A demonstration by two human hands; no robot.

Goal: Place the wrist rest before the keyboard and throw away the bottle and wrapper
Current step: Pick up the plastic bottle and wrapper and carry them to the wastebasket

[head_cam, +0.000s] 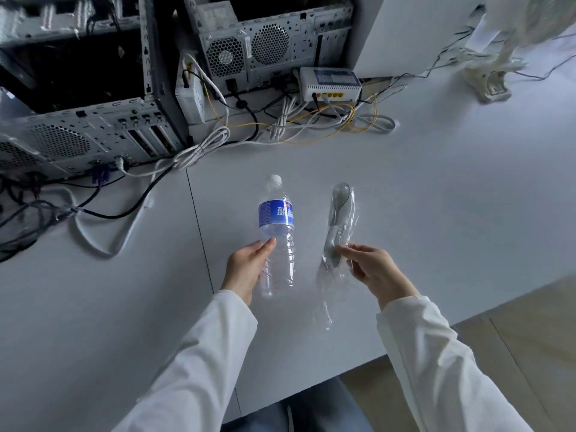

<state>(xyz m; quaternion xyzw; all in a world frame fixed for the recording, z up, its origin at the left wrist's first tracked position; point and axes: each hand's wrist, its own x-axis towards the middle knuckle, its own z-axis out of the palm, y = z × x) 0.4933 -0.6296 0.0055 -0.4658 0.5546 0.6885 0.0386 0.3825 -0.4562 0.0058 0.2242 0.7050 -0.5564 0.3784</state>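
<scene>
Over the white desk [436, 188], from the head camera, both hands are already loaded up: the left hand [246, 269] is wrapped around the lower half of the empty bottle [277, 232], and the right hand [377, 269] is pinching the clear wrapper [338, 232] near its middle. Both things point the same way, long axis running away from the body, bottle cap at the far end, and they sit side by side but apart, bottle on the left. No bin, keyboard or wrist rest shows here, just computer cases [93, 132] and a tangle of cables [193, 151] at the back, so I'd guess the toss means turning off toward wherever the bin is, maybe the floor side at right.
</scene>
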